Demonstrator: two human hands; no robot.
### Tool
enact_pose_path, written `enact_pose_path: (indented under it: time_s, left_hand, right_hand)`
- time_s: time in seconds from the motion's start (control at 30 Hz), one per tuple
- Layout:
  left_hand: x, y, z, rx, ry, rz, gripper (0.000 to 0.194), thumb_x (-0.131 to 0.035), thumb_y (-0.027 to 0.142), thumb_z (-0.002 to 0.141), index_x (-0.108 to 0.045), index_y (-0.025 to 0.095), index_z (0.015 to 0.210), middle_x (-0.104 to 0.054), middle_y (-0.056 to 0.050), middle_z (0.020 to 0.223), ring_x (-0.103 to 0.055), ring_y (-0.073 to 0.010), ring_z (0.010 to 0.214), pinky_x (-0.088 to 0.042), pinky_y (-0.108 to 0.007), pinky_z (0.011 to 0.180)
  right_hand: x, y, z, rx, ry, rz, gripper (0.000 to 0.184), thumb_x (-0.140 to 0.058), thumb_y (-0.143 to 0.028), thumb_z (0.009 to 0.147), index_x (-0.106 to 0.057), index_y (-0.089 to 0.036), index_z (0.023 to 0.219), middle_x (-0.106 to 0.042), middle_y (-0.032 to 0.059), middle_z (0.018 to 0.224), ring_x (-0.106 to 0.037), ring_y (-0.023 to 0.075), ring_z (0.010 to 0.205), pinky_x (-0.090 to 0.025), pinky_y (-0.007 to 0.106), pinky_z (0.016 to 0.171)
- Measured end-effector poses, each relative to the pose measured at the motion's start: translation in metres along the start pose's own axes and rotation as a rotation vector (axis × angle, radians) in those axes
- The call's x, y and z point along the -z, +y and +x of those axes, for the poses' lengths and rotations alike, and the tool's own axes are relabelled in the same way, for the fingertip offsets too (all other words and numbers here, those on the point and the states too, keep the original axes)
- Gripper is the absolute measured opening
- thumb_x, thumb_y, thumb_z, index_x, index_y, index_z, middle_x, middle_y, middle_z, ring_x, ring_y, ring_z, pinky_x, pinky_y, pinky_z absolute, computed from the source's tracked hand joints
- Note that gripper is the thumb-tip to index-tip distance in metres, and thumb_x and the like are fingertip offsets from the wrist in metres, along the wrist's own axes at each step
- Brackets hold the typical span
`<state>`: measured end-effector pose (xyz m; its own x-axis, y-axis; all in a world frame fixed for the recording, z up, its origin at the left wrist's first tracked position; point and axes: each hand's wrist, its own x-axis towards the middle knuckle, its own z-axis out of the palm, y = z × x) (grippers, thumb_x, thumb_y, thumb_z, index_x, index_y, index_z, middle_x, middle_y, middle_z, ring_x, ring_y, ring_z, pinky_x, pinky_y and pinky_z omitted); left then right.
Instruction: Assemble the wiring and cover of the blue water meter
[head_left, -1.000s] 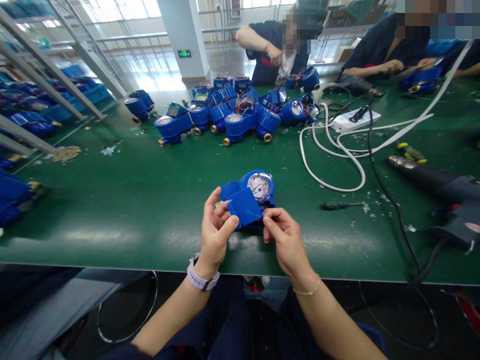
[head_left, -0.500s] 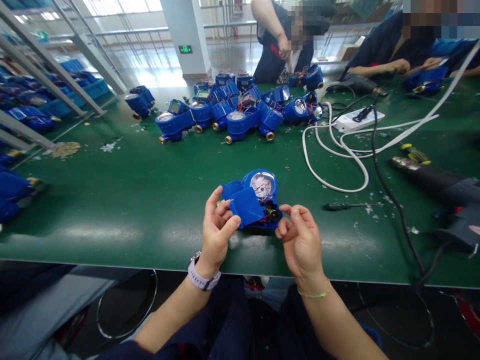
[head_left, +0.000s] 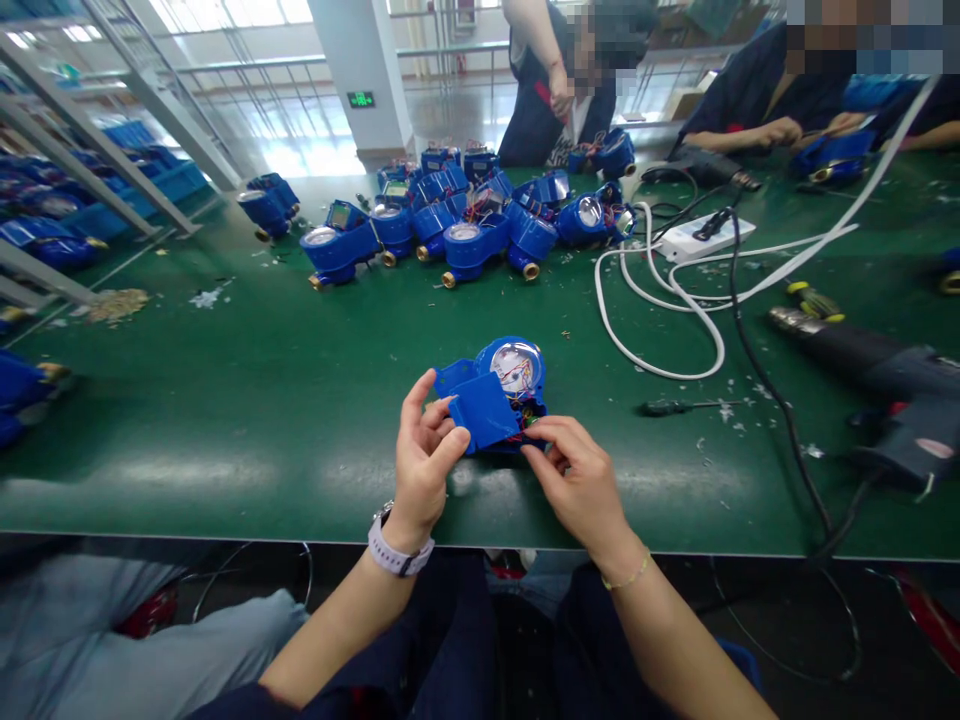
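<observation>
A blue water meter (head_left: 487,356) with a round clear dial (head_left: 516,370) lies on the green table in front of me. Its electronics compartment is uncovered, and thin coloured wires (head_left: 523,408) show inside. My left hand (head_left: 426,458) grips a flat blue cover (head_left: 484,410) by its left edge, thumb on top, tilted over part of the compartment. At the compartment's right side, my right hand (head_left: 576,478) is closed, thumb and fingertips pinched at the wires and housing edge. Whatever lies between those fingertips is hidden.
Several blue meters (head_left: 465,232) are grouped across the table's far side. To the right lie a white power strip (head_left: 707,238) with looping cable, a screwdriver (head_left: 686,407) and a heat gun (head_left: 847,350). Co-workers' hands (head_left: 780,132) are busy beyond. Scraps (head_left: 118,304) litter the left.
My right hand has moved left and inward over the compartment's right side, now covering the round part seen there before. My left hand still holds the cover. The whole view has shifted slightly.
</observation>
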<state>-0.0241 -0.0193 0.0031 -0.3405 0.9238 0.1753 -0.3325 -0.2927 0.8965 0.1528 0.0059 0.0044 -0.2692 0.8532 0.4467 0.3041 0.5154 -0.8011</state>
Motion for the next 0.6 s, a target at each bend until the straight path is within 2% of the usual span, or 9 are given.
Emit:
enact_pose_path:
  time_s: [0.17,0.43,0.53,0.6]
  left_hand:
    - [-0.0006,0.0009,0.0005,-0.012,-0.002,0.022,0.071,-0.080,0.033,0.077,-0.044,0.029,0.138,-0.067,-0.004,0.106,-0.066,-0.0130,0.082,-0.055,-0.021,0.074]
    - [-0.0007,0.0019,0.0024,-0.015,-0.016,0.025,0.073,-0.079,0.033,0.077,-0.041,0.027,0.139,-0.068,-0.005,0.109,-0.068,-0.0153,0.084,-0.057,-0.024,0.076]
    - [-0.0012,0.0021,0.0022,-0.017,-0.028,0.025,0.072,-0.078,0.033,0.078,-0.040,0.027,0.139,-0.068,-0.006,0.111,-0.069,-0.0159,0.084,-0.058,-0.026,0.077]
    - [-0.0016,0.0020,0.0016,-0.015,-0.033,0.010,0.072,-0.078,0.033,0.079,-0.040,0.028,0.139,-0.067,-0.007,0.113,-0.069,-0.0157,0.084,-0.058,-0.027,0.078]
  right_hand:
    - [-0.0021,0.0061,0.0054,0.070,-0.005,-0.048,0.007,-0.060,-0.013,0.092,-0.061,-0.018,0.087,-0.062,0.0018,0.090,-0.054,0.0114,0.066,-0.042,0.024,0.061]
    - [0.0002,0.0067,0.0031,0.050,-0.014,0.009,0.012,-0.053,-0.016,0.095,-0.062,-0.019,0.087,-0.064,0.0031,0.089,-0.060,0.0160,0.081,-0.045,0.026,0.070]
    - [-0.0017,0.0080,0.0025,-0.081,0.000,0.145,0.012,-0.055,-0.021,0.094,-0.065,-0.020,0.088,-0.065,0.0016,0.086,-0.058,0.0130,0.067,-0.044,0.024,0.061]
    - [-0.0041,0.0093,0.0017,-0.205,0.023,0.274,0.011,-0.058,-0.025,0.093,-0.067,-0.020,0.089,-0.062,-0.0009,0.075,-0.053,0.0103,0.055,-0.042,0.022,0.052]
